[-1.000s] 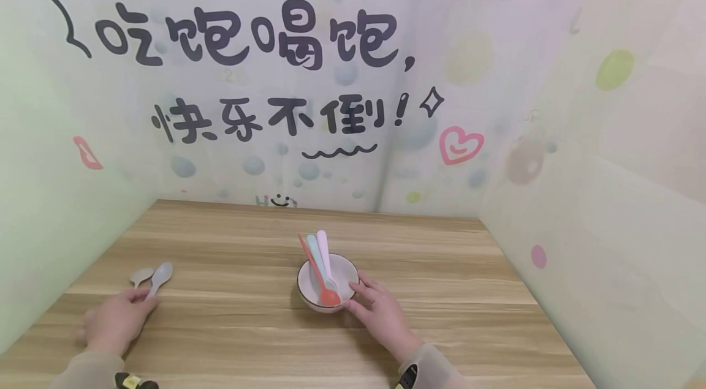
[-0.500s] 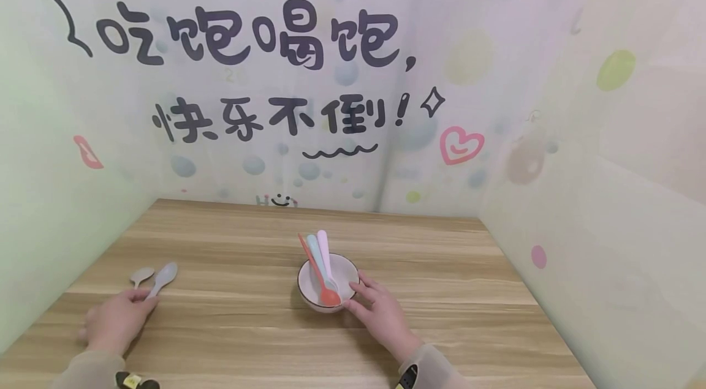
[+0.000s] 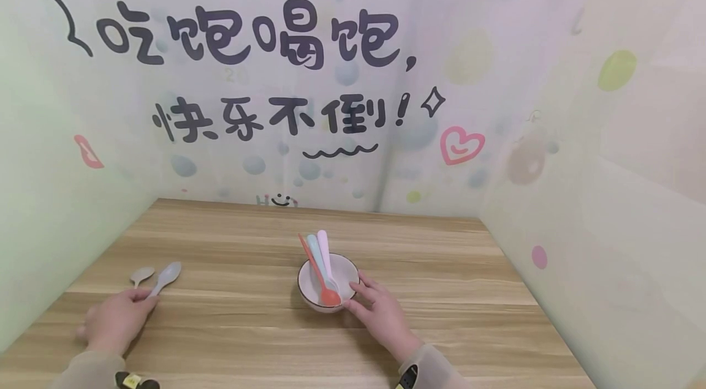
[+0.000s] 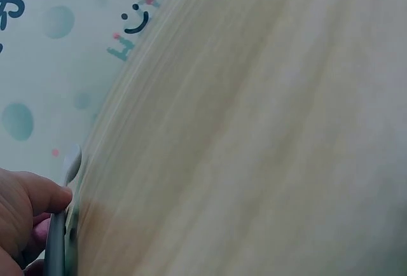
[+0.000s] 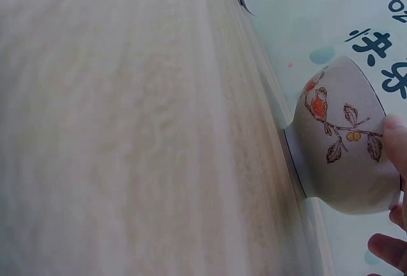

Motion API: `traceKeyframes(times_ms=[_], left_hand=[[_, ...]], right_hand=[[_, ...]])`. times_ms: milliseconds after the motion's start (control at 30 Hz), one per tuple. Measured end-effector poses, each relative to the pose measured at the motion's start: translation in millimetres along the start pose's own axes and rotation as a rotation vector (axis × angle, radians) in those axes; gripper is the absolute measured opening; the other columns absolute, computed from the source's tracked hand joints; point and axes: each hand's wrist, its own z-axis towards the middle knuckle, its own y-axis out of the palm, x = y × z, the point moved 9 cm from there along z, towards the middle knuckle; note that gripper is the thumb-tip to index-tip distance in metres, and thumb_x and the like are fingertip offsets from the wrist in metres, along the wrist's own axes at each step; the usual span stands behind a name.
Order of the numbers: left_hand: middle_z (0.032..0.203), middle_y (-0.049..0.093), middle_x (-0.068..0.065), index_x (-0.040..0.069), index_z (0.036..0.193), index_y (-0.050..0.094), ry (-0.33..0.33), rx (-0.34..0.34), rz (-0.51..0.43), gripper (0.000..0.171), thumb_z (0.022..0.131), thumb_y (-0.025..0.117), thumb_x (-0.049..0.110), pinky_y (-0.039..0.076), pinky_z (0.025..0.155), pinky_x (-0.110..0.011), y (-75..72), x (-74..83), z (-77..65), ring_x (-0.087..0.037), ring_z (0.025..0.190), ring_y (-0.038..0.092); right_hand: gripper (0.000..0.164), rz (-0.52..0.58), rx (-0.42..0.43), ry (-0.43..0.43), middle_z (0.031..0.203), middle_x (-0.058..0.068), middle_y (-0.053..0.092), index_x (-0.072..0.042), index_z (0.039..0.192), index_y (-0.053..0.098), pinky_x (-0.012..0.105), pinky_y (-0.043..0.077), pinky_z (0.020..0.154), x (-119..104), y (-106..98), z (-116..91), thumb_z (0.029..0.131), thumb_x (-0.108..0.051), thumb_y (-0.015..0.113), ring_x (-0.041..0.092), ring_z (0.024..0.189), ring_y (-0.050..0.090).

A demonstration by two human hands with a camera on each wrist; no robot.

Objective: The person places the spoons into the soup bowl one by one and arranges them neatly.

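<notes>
My left hand (image 3: 116,323) pinches the handle of a pale blue-grey spoon (image 3: 168,274), low over the table at the left. Its bowl end points away and to the right. Just left of it lies a whitish spoon (image 3: 143,274), its handle partly hidden by the hand. In the middle stands a white bowl (image 3: 346,269) with a dark rim and, in the right wrist view, a painted bird and branch. My right hand (image 3: 386,318) holds its right side, thumb and fingers at the rim. An orange spoon (image 3: 330,297), a light blue spoon (image 3: 314,248) and a pink spoon (image 3: 322,243) lean in it.
The wood-grain table (image 3: 242,340) meets a back wall (image 3: 265,83) with black lettering and coloured dots. Side walls stand at the left (image 3: 49,223) and right (image 3: 623,242).
The blue-grey spoon's bowl end has shifted slightly right, away from the whitish spoon, while my left hand stays nearly in place. My right hand and the bowl have not visibly moved.
</notes>
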Motion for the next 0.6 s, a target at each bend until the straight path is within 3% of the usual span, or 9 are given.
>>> traceKeyframes(times_ms=[367, 600], left_hand=[[0.126, 0.052, -0.032, 0.004, 0.122, 0.061, 0.037, -0.004, 0.025, 0.058, 0.089, 0.058, 0.052, 0.022, 0.077, -0.063, -3.5, 6.9, -1.7, -0.053, 0.099, 0.050], [0.130, 0.050, -0.030, 0.003, 0.121, 0.061, 0.073, -0.030, -0.012, 0.054, 0.091, 0.057, 0.047, 0.017, 0.081, -0.069, 1.4, 7.6, 1.1, -0.055, 0.109, 0.047]], right_hand=[[0.055, -0.002, -0.002, -0.003, 0.145, 0.008, 0.046, -0.012, 0.125, 0.065, 0.052, 0.038, 0.101, 0.5, 0.4, -0.4, 0.086, -0.050, 0.065, 0.034, 0.129, 0.046], [0.055, -0.006, 0.003, -0.009, 0.144, 0.010, 0.047, -0.011, 0.125, 0.065, 0.053, 0.038, 0.100, 1.7, 1.0, 0.2, 0.086, -0.050, 0.065, 0.035, 0.128, 0.046]])
